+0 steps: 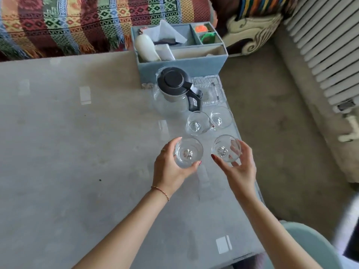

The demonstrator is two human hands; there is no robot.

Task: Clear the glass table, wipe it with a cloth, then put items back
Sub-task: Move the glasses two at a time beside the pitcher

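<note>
Down on the glass table (77,152), near its right edge, each hand grips a clear drinking glass. The left hand (171,167) has its thumb and fingers curled round the left glass (189,152), clamped on its wall. The right hand (240,167) holds the right glass (226,148) with fingers spread round its far side and thumb at the near side. Whether either glass is lifted off the surface or resting on it cannot be told.

Just beyond them stand two more empty glasses (198,123) side by side, upright, close together. Behind those is a glass jug (172,96) with a dark lid and dark handle, and just to its right a clear cut-glass dish (210,90). At the far edge sits a blue-grey organiser box (182,65) with compartments: a white bottle and papers in the large one, something orange and something green in the small ones.

No writing or brand can be read anywhere.

A thin bracelet (160,192) circles the left wrist. The tabletop is see-through, showing grey carpet beneath, with pale reflections on it. A striped, patterned woven throw (87,22) covers the sofa beyond the table, a white radiator (326,45) lines the right wall, and a pale green chair (303,243) shows at lower right.
</note>
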